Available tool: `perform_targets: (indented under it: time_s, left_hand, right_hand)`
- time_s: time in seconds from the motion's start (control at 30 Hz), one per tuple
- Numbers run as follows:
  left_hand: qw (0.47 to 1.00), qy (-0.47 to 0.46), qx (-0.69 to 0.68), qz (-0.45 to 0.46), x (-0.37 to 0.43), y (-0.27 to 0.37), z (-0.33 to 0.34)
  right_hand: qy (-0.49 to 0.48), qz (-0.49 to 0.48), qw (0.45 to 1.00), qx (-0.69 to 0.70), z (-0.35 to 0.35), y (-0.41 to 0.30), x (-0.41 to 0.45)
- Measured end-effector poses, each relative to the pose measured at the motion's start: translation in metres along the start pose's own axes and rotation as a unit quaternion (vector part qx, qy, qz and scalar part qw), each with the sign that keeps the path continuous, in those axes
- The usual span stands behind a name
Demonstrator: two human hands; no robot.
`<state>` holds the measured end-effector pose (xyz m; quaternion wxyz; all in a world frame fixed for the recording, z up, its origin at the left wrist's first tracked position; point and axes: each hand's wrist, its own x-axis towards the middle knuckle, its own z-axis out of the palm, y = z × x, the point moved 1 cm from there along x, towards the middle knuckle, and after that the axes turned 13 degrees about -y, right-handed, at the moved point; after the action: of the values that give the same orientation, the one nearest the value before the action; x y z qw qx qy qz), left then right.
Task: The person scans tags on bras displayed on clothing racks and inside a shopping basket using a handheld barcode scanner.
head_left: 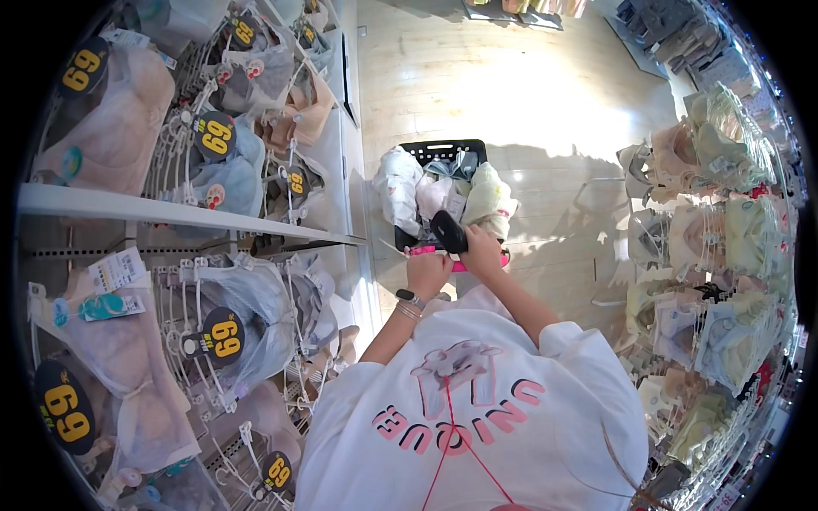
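Ahead of me is a black plastic shopping basket [442,148] on a trolley with a pink handle [461,266]. White cloth [399,182], pale pink cloth [436,198] and a pale yellow cloth bundle [489,199] fill it. My left hand [429,276], with a dark band on its wrist, is closed around the left part of the pink handle. My right hand [480,250] holds a black oblong object [449,232], perhaps a handheld scanner or phone, above the handle; whether it also touches the handle is unclear.
Bras on white hangers [246,294] with round black price tags crowd the rack on my left, divided by a white shelf edge [192,211]. More hanging bras [696,236] line the right side. A light wooden floor [409,83] stretches ahead, with folded garments [684,38] at the far right.
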<state>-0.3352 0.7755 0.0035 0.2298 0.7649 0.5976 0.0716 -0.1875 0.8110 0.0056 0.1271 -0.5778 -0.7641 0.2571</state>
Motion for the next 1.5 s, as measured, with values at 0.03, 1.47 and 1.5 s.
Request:
perform_targets:
  time_s: [0.03, 1.47, 1.5]
  left_hand:
    - [1.000, 0.009, -0.008, -0.003, -0.005, 0.001, 0.003]
    - [0.992, 0.112, 0.006, 0.051, 0.014, -0.033, -0.005]
    - [0.992, 0.115, 0.020, 0.042, 0.022, -0.033, -0.014]
  right_hand:
    - [-0.014, -0.012, 1.000, 0.001, 0.000, -0.003, -0.008]
    - [0.000, 0.046, 0.997, 0.062, 0.016, -0.016, 0.018]
    - [0.019, 0.051, 0.996, 0.066, 0.015, -0.015, 0.026]
